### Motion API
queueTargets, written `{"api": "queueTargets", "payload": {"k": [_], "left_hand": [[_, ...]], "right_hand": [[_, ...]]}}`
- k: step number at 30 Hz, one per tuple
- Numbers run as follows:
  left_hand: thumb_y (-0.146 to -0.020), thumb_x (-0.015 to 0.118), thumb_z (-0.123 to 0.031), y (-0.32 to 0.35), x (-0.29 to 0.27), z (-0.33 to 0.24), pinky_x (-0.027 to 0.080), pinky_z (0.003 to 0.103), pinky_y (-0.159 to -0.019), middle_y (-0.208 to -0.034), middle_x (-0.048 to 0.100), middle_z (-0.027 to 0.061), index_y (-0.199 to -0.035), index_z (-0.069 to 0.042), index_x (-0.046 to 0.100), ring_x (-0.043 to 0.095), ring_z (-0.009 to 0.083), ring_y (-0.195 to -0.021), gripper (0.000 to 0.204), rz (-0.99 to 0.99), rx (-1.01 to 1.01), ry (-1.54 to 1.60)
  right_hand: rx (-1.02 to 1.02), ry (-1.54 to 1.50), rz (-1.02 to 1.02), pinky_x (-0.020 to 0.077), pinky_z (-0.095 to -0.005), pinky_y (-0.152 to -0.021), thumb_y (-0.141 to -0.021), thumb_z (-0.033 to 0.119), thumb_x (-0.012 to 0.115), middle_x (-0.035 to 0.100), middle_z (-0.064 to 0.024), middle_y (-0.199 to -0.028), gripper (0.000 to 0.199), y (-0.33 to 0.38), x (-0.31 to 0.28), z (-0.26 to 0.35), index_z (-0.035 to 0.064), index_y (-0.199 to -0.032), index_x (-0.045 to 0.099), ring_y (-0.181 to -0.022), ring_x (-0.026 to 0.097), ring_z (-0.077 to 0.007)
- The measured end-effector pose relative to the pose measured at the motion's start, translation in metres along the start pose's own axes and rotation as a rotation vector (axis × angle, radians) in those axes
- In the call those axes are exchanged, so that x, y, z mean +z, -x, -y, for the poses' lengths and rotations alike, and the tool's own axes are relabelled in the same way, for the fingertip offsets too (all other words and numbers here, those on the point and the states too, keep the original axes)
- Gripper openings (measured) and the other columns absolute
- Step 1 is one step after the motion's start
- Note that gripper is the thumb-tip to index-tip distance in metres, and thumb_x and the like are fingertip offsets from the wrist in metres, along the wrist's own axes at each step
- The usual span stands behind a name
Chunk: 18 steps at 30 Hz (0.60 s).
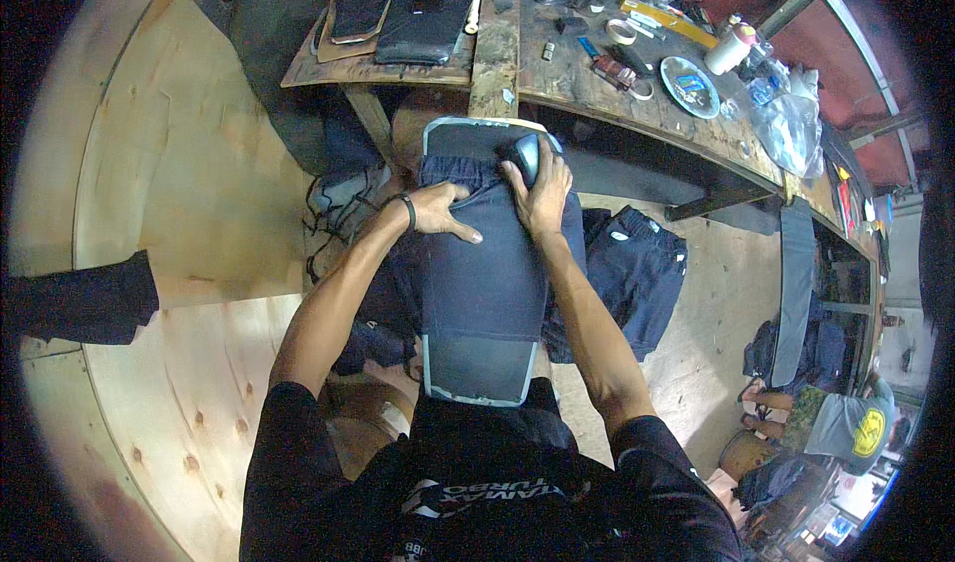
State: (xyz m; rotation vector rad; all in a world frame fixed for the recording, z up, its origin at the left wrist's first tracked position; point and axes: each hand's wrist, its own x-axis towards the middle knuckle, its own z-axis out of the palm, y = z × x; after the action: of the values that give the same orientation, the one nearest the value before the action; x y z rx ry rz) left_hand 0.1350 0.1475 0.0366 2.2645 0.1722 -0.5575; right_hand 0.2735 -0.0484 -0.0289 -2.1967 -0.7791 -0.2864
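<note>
A dark navy pair of shorts (482,274) is pulled over a long padded board (477,368), which juts from the table toward my body. The board's light-edged ends show beyond the cloth. My left hand (441,210) lies on the cloth near the waistband, thumb spread away from the fingers; some fingertips are hidden by a fold. My right hand (542,189) grips a smooth, dark, rounded object (527,157) over the upper right of the board. Its exact kind I cannot make out.
More dark shorts (637,274) hang or lie right of the board. The wooden table (557,75) carries a blue plate (688,87), tape roll (621,31), thread cone (731,50) and plastic bags (791,129). Dark cloth (85,298) lies far left. Another person (846,423) sits at lower right.
</note>
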Motion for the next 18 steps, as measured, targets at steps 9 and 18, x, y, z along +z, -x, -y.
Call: {"api": "queueTargets", "payload": {"k": [9, 18], "left_hand": [[-0.078, 0.092, -0.061, 0.011, 0.036, -0.016, 0.054, 0.047, -0.102, -0.118, 0.079, 0.0216, -0.138, 0.000, 0.066, 0.075, 0.0332, -0.108, 0.089, -0.254, -0.007, 0.050], [-0.064, 0.076, -0.092, -0.016, 0.055, 0.001, 0.010, 0.080, -0.125, -0.177, 0.024, 0.0217, -0.174, -0.023, 0.027, 0.020, 0.0440, -0.164, 0.139, -0.801, 0.131, -0.485]], "right_hand": [[0.074, -0.014, 0.005, 0.0387, -0.0555, -0.113, -0.095, 0.051, 0.079, 0.065, -0.0238, -0.126, 0.078, -0.003, 0.011, -0.016, 0.0007, -0.150, 0.056, -0.123, 0.059, -0.0427], [-0.301, -0.355, 0.634, 0.0507, -0.0483, -0.097, -0.084, 0.024, 0.091, 0.064, -0.0192, -0.120, 0.058, 0.101, -0.101, 0.057, -0.0014, -0.131, 0.067, -0.112, 0.060, -0.0394]]}}
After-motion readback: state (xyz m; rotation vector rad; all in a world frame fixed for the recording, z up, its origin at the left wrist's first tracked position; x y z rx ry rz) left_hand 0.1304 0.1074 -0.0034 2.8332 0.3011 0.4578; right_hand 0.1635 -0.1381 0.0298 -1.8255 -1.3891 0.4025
